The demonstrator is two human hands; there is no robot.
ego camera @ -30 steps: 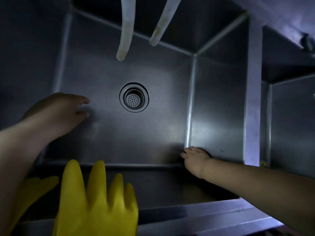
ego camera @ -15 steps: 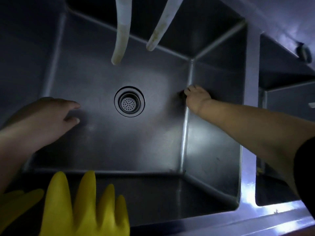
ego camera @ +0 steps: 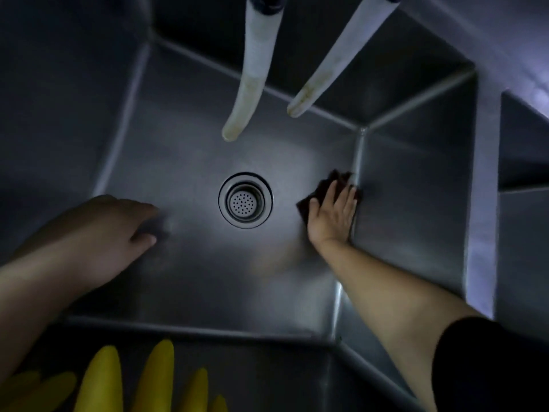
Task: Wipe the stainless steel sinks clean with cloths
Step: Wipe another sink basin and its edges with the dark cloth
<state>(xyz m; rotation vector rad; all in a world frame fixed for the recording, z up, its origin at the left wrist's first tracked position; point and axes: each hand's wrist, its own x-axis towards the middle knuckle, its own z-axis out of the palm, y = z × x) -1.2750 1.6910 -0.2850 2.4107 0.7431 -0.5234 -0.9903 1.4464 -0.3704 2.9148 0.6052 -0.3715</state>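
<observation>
1. Stainless steel sink (ego camera: 190, 162) fills the scene, a deep square basin seen from above in dim light, with both of a person's bare hands down on its floor.
2. Right hand (ego camera: 334, 214) lies flat with fingers straight and slightly spread, pressing a dark cloth (ego camera: 331, 184) onto the basin floor just beside the right wall; the cloth's far corner reaches the seam where floor and wall meet, and the fingertips touch that seam.
3. Left hand (ego camera: 110, 230) rests on the floor to the left of the drain, fingers bent over a small dark cloth pad (ego camera: 154, 228) that shows only at the fingertips; the pad is blurred and mostly covered, so its shape cannot be made out.
4. Hands are well apart, with the round drain strainer (ego camera: 245, 200) between them at the middle of the floor, its perforated basket catching the brightest light.
5. Right forearm (ego camera: 395, 298) runs down to the lower right corner, ending in a dark sleeve (ego camera: 487, 364).
6. Two pale, stained hose ends (ego camera: 252, 84) hang down over the back of the basin, the left one lower and nearer the drain, the right one (ego camera: 329, 72) slanting towards it from the upper right.
7. Yellow rubber glove (ego camera: 130, 382) lies at the near rim, its fingers pointing up into the picture at the bottom left.
8. Second basin (ego camera: 523, 162) shows at the right edge, parted from the first by a narrow steel divider (ego camera: 482, 203).
</observation>
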